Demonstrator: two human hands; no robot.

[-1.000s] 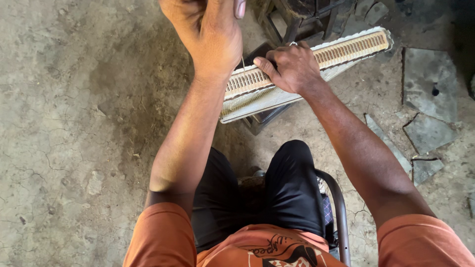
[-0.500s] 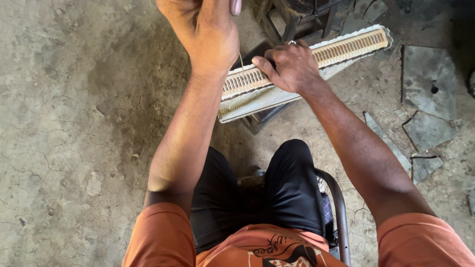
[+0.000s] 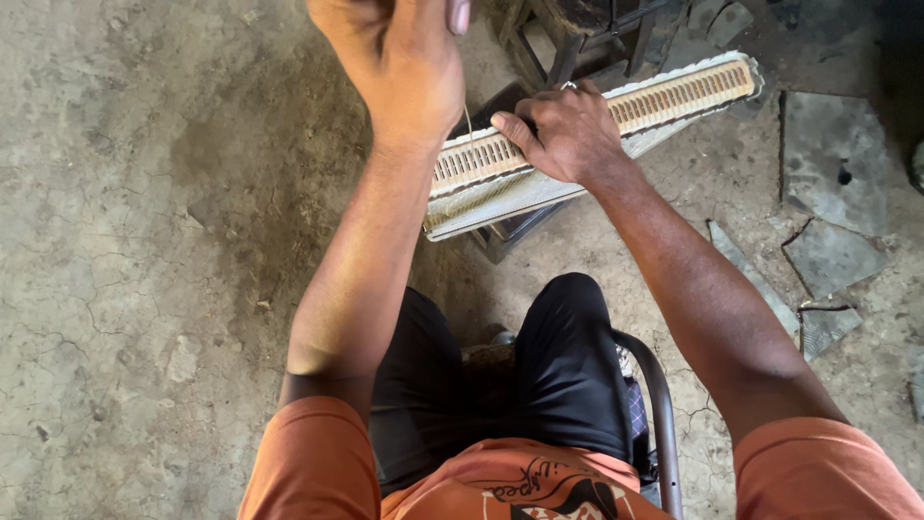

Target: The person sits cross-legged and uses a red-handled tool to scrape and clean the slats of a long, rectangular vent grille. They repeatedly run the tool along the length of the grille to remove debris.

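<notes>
I see no container here, only a long pale slotted metal radiator core (image 3: 577, 135) lying slantwise across the upper middle of the frame, propped on a dark metal stand (image 3: 510, 231) over the cracked concrete floor (image 3: 144, 289). My right hand (image 3: 568, 130) lies flat on the core near its middle, fingers spread and pressing on the slotted face, its grip wide and clasping nothing. My left hand (image 3: 399, 58) is raised at the top centre of the frame, above the core's near end; its grip is pinched narrow on a thin wire (image 3: 469, 123) that runs down to the slots. Broken grey slabs (image 3: 818, 260) lie at the right edge, and a curved dark chair tube (image 3: 659, 404) shows beside my leg, lower right. Against the frame half a second ago, both hands and the core sit almost where they were.
</notes>
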